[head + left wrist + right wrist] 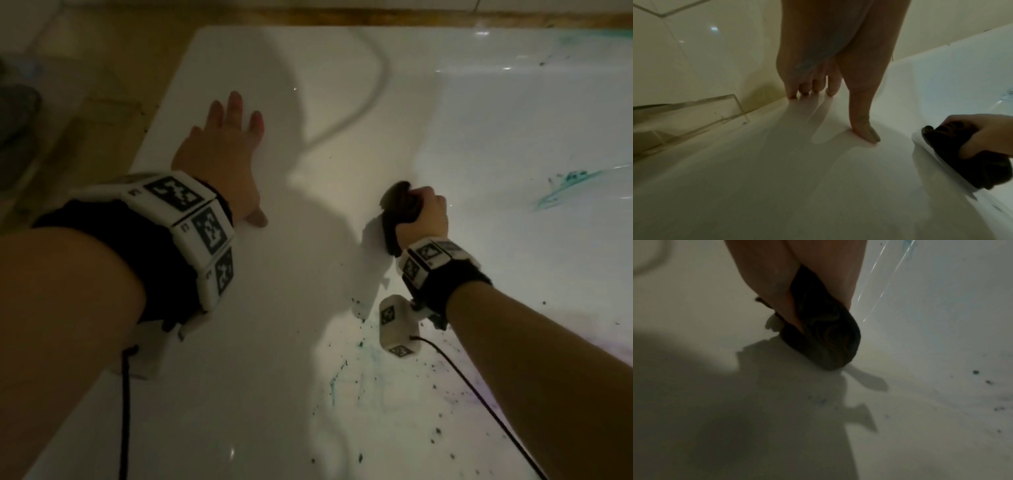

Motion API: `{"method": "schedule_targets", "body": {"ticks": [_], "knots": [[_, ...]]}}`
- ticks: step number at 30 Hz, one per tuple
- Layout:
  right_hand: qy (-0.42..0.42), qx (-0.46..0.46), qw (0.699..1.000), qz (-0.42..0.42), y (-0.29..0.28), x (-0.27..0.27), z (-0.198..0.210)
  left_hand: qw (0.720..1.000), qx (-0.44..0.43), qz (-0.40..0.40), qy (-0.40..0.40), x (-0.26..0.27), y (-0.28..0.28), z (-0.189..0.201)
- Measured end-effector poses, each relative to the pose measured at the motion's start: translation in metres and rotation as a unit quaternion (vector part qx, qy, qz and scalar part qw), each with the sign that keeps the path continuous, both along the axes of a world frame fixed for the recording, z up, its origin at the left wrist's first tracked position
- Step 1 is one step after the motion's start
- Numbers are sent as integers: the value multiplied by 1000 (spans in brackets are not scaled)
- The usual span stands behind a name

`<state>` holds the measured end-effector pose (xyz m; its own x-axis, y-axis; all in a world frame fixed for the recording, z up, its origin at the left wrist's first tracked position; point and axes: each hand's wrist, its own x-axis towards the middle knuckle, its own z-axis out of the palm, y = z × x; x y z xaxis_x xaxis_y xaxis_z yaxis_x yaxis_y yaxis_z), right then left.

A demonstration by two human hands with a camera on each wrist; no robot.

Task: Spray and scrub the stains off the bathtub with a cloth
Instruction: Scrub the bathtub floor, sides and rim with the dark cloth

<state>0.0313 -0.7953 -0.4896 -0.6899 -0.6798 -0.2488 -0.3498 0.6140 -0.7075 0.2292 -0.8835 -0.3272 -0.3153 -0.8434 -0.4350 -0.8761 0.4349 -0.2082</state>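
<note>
A white bathtub (308, 394) fills the head view. Teal smears (561, 186) mark its right side, and dark specks with a faint teal streak (342, 380) lie below my right wrist. My right hand (423, 216) grips a bunched dark cloth (397, 209) and holds it against the tub. The cloth (824, 337) bulges out below the fingers in the right wrist view, and the cloth (966, 154) also shows in the left wrist view. My left hand (222, 161) lies flat on the tub's left part, with its fingers (830, 87) spread and touching the surface (777, 178).
Beige floor tiles (85, 113) border the tub on the left, and a brownish ledge (342, 15) runs along the far edge. A glass panel (694, 110) stands by the tiled wall in the left wrist view. Cables trail from both wrist devices.
</note>
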Motion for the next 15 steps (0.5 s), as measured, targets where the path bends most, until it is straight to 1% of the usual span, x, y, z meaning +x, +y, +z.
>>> {"method": "schedule_targets", "body": {"ticks": [1, 3, 4, 5, 7, 8, 10, 11, 12, 13, 14, 15], "knots": [[-7, -10, 1000, 20, 3, 11, -1, 1000, -1, 0, 2, 0, 0, 0], [30, -62, 994, 88, 23, 40, 1, 1000, -3, 2, 5, -1, 0, -1], [60, -108, 983, 137, 38, 56, 1, 1000, -3, 3, 5, -1, 0, -1], [64, -148, 968, 190, 54, 74, 6, 1000, -4, 3, 3, -2, 0, 0], [44, -184, 938, 292, 92, 102, 12, 1000, -7, -1, -3, -1, 0, 0], [37, -182, 918, 352, 111, 110, 12, 1000, -9, -6, -7, -1, 1, 1], [28, -144, 882, 448, 139, 118, 12, 1000, -8, -17, -15, 2, 1, 3], [9, -117, 875, 470, 150, 115, 12, 1000, -2, -21, -22, 1, 7, 5], [-17, -91, 877, 471, 154, 109, 15, 999, 7, -28, -36, 2, 13, 7], [-55, -77, 893, 440, 152, 101, 15, 998, 15, -37, -57, 5, 21, 11], [-91, -79, 921, 371, 145, 93, 19, 995, 27, -46, -82, 11, 31, 13], [-112, -91, 952, 272, 133, 81, 23, 993, 39, -53, -102, 20, 42, 13]]}}
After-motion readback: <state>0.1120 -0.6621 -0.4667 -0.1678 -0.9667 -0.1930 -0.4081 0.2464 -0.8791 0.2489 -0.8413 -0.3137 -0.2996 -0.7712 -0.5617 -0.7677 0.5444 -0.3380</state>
